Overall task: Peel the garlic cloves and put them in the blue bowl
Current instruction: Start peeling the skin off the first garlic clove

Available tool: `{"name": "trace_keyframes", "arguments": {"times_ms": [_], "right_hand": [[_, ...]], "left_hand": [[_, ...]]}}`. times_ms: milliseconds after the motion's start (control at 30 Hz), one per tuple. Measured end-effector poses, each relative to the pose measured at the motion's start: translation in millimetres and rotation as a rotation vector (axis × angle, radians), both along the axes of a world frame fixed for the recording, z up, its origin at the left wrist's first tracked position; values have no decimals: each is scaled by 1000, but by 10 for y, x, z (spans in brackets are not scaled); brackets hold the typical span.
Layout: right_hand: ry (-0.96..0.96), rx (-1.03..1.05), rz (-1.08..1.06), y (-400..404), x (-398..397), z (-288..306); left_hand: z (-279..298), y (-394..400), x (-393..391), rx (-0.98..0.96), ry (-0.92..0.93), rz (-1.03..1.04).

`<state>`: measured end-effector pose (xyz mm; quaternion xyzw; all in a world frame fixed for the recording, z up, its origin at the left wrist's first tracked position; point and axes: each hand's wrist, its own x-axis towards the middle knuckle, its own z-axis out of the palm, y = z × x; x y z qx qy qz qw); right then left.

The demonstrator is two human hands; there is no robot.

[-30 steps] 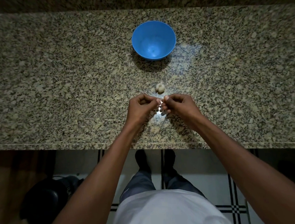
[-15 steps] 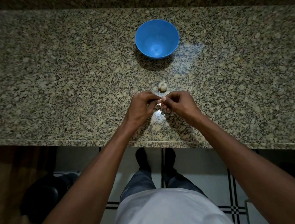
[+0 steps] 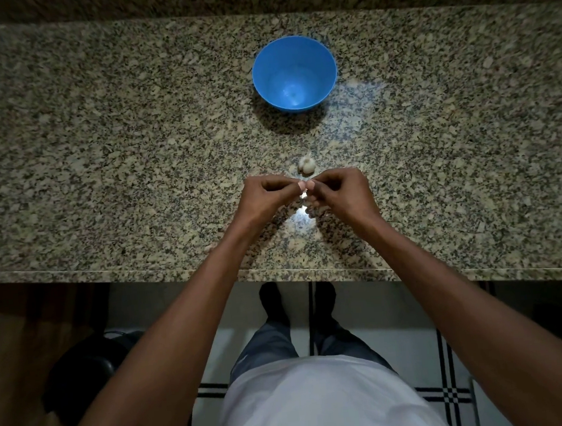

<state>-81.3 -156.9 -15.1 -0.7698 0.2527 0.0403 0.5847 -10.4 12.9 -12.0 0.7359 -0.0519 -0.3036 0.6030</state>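
My left hand [image 3: 265, 197] and right hand [image 3: 338, 193] meet fingertip to fingertip above the counter [image 3: 100, 159], on the near side of the blue bowl [image 3: 294, 74]. Both have their fingers curled in, pinching one small garlic clove [image 3: 304, 196] between them; only a pale sliver of it shows, so I cannot tell how much skin is off. I judge I am in the middle of peeling this one.

The bowl looks empty: I see nothing but bare blue inside, so no peeled clove has gone in yet. Between the bowl and my hands, just beyond my fingertips, the rest of the garlic [image 3: 305, 165] sits on the counter as a small whitish clump, untouched and in its skin as far as I can make out.

So the job is near its start: finish this clove, drop it in the bowl, then work through the clump.
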Motion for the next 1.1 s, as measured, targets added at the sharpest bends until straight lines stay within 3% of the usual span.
{"name": "trace_keyframes", "arguments": {"times_ms": [100, 167, 233, 367, 500, 667, 867, 967, 1100], "right_hand": [[35, 217, -82, -10, 2, -21], [50, 247, -65, -25, 7, -3], [50, 197, -32, -60, 6, 22], [63, -120, -51, -212, 69, -12], [44, -267, -72, -352, 229, -39], [19, -399, -70, -359, 155, 33], [-54, -400, 215, 135, 92, 104], [-147, -562, 198, 237, 417, 73], [-57, -712, 206, 104, 577, 10]], "left_hand": [[-28, -52, -39, -53, 190, 101], [-41, -57, -27, -112, 337, 160], [-62, -39, -3, -110, 365, 211], [-131, 73, 67, 125, 90, 237], [-184, 176, 153, 307, -146, 221], [-209, 263, 253, 340, -189, 228], [-253, 349, 272, 348, -255, 186], [-242, 372, 273, 354, -266, 148], [-215, 458, 260, 343, -255, 163]]}}
